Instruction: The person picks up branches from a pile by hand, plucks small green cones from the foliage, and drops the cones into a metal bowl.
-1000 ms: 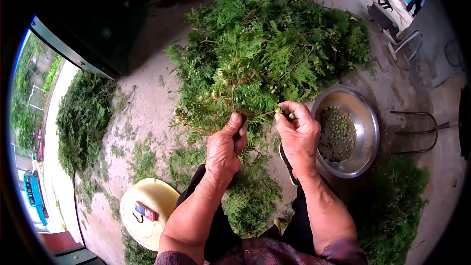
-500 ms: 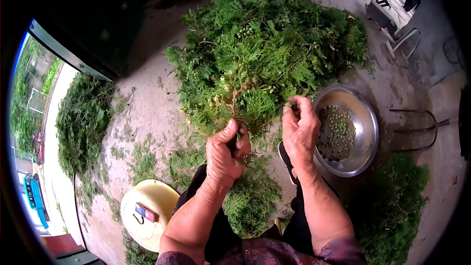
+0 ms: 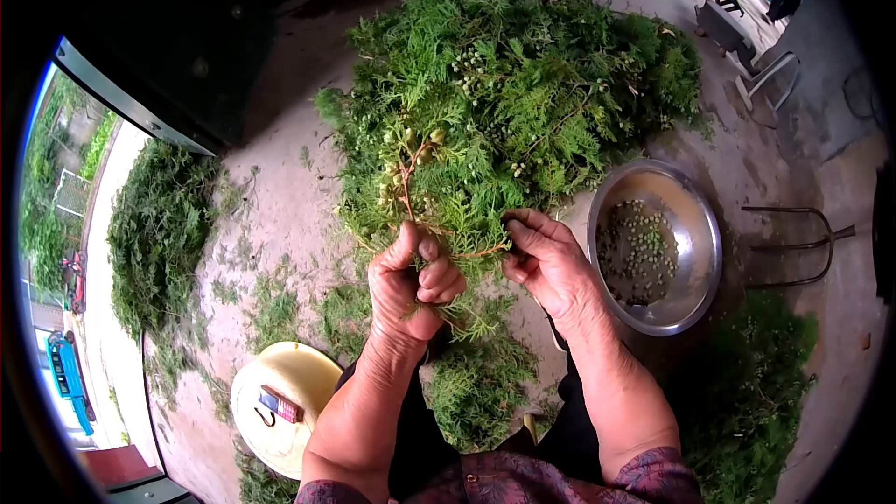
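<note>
Centrally, left hand [image 3: 411, 285]: its grip was closed in a fist around the stem of the leafy sprig [image 3: 415, 182], which stood upright over the branch pile [image 3: 541, 75].
Right hand [image 3: 549, 266]: its grip was pinched narrow on a side twig of the same sprig.
Metal bowl [image 3: 693, 224]: stood on the floor [image 3: 280, 187] just right of that hand, with green cones [image 3: 639, 247] inside.

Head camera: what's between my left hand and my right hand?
In the head view, a brown twig of the leafy sprig bridges the gap: the left hand grips the sprig, the right hand pinches the twig's end.
</note>
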The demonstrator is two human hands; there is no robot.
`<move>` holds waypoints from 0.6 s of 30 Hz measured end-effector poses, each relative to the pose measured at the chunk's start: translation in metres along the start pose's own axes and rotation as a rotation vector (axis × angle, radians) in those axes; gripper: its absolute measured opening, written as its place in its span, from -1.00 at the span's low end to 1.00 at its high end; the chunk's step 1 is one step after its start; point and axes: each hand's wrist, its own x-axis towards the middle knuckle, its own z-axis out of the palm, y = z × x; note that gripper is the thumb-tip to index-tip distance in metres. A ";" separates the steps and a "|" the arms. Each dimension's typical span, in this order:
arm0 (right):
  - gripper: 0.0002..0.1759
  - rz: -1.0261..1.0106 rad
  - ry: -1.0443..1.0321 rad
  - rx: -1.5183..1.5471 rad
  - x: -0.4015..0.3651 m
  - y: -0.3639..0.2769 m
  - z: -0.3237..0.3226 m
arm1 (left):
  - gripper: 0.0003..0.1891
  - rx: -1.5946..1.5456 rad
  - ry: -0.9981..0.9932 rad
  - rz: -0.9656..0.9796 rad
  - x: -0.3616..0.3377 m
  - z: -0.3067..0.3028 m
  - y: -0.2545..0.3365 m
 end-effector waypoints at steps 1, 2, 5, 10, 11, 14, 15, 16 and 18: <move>-0.77 0.015 -0.043 0.007 -0.002 0.001 0.006 | -0.66 -0.010 -0.003 -0.017 0.000 -0.001 0.000; -0.72 0.025 -0.090 -0.011 -0.004 -0.001 0.013 | -0.66 0.018 0.027 -0.024 -0.001 0.002 0.001; -0.57 0.046 -0.219 -0.052 -0.009 -0.007 0.023 | -0.67 0.035 0.001 -0.081 0.001 0.002 0.000; -0.59 0.031 -0.166 -0.109 -0.013 -0.008 0.021 | -0.83 0.322 0.371 0.031 -0.002 0.016 -0.002; -0.61 0.022 -0.109 -0.114 -0.014 -0.008 0.021 | -0.83 0.349 0.426 0.030 -0.003 0.023 0.000; -0.74 0.030 -0.119 -0.110 -0.013 -0.006 0.017 | -0.83 0.433 0.512 0.044 0.001 0.029 -0.002; -0.74 0.028 -0.129 -0.090 -0.011 -0.005 0.015 | -0.83 0.462 0.526 0.052 0.002 0.029 -0.002; -0.73 0.024 -0.111 -0.047 -0.011 -0.004 0.017 | -0.84 0.498 0.510 0.062 0.002 0.022 -0.002; -0.71 0.000 -0.098 -0.056 -0.010 -0.003 0.016 | -0.84 0.475 0.498 0.084 0.004 0.013 -0.005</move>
